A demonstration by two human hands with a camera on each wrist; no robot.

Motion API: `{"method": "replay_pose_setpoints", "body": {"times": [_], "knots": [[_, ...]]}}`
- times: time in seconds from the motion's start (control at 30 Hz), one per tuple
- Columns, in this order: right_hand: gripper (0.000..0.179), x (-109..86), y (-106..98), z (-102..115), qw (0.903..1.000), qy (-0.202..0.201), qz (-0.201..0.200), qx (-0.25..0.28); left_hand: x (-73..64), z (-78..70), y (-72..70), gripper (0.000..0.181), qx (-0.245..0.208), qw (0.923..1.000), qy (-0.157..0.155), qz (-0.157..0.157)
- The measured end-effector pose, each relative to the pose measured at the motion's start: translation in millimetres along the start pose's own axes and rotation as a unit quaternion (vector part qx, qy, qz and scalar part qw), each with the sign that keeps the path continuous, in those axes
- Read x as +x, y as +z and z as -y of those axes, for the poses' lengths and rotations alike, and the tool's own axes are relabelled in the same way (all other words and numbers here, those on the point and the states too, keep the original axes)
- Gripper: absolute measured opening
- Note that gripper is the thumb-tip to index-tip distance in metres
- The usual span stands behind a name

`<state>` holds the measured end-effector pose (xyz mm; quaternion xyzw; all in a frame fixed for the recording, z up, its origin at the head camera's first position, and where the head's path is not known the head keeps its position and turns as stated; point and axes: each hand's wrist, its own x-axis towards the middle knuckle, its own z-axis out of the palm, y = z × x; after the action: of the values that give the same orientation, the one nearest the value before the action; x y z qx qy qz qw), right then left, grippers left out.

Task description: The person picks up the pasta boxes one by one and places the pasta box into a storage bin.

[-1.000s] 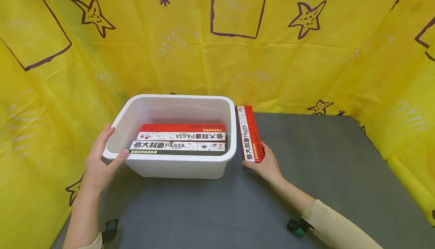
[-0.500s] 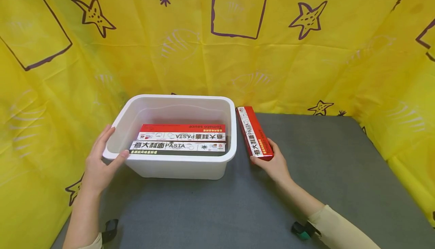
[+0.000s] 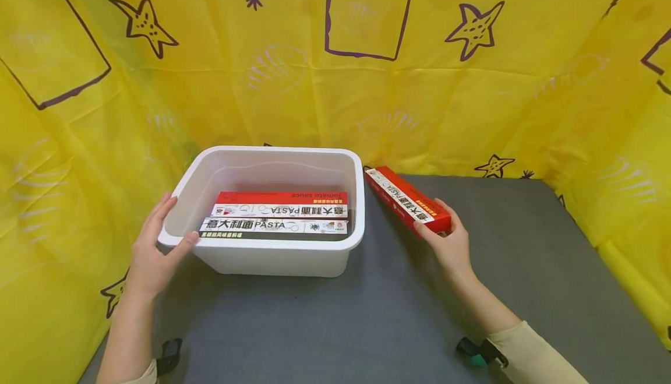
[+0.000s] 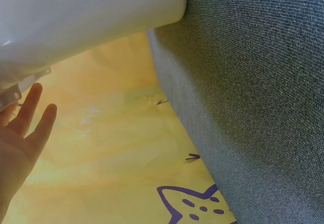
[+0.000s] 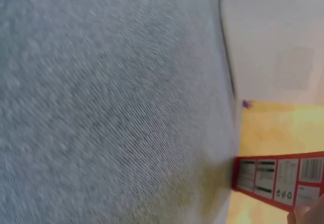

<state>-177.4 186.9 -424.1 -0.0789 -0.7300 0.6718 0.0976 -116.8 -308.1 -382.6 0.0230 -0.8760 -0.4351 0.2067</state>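
In the head view, my left hand (image 3: 152,253) holds the front left corner of a white plastic tub (image 3: 280,259), thumb on the rim and fingers along its left side. The left wrist view shows those fingers (image 4: 31,110) under the rim. Inside the tub lie a red-and-white pasta box (image 3: 320,197) and, in front of it, a black-and-white pasta box (image 3: 272,226), their lettering facing opposite ways. My right hand (image 3: 448,244) grips the near end of another red pasta box (image 3: 403,197), slanted beside the tub. Whether its far end touches the table cannot be told.
Grey cloth covers the table (image 3: 325,331). A yellow patterned curtain (image 3: 293,98) hangs close behind the tub and along both sides. The tub's back part, behind the two boxes, shows bare floor and wall.
My right hand has swung the near end of the red pasta box to the right, so it now slants away from the tub. My left hand and the tub have stayed put.
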Motion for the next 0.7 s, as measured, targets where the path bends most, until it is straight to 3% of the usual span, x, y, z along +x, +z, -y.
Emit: {"method": "replay_pose_setpoints", "body": {"times": [0.17,0.37,0.7], "knots": [[0.057,4.0,-9,6,0.9992,-0.015,-0.024,0.027,-0.5,-0.5,-0.2,0.071,0.002,0.9999,-0.010,0.003],[0.047,3.6,-19,18,0.9942,-0.022,-0.048,0.094,-0.7,-0.1,0.1,0.071,0.006,0.9999,-0.010,0.008],[0.047,0.7,-34,59,0.9684,-0.047,-0.029,0.243,-0.1,0.0,-0.8,0.071,0.002,0.9999,-0.005,0.010]]}}
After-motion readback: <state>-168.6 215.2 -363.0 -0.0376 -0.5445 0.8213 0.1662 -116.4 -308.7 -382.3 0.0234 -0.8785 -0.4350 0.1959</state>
